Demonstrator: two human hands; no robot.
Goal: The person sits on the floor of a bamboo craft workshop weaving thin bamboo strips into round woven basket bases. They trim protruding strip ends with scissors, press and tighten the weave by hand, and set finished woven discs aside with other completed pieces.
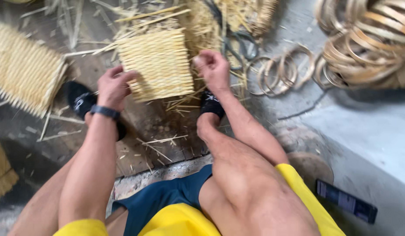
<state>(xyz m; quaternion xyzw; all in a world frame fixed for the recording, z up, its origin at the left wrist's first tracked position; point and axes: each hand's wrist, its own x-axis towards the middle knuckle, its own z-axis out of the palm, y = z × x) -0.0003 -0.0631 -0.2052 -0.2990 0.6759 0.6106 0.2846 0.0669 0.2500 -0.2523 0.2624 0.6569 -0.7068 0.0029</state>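
On the dark wooden floor [150,122] between the person's feet lies a woven straw mat [156,63], a pale yellow panel with loose strands poking from its edges. To the far left a second, larger woven panel [23,70] rests at a slant, well apart from the hands. At the upper right sits a heap of bamboo hoops [368,48], tan rings coiled over one another, with 3 or 4 smaller rings [281,72] spilled just beside it toward the mat. A grey concrete ledge [373,131] runs along the right side, and a dark phone [347,201] lies flat on it near the person's knee.

The left hand [114,87] grips the mat's lower left edge, its fingers curled over the weave and the thumb underneath; a dark wristband [105,112] circles the wrist. The right hand [212,70] is at the mat's right edge, fingers drawn together in a loose fist that seems to pinch a thin strand, though blur makes this hard to confirm. A pair of scissors [239,46] lies among straw just above the right hand. 2 black shoes show: one [82,100] beside the left wrist, the other [211,104] directly below the right hand. Scattered straw slivers [161,142] litter the boards near the feet.
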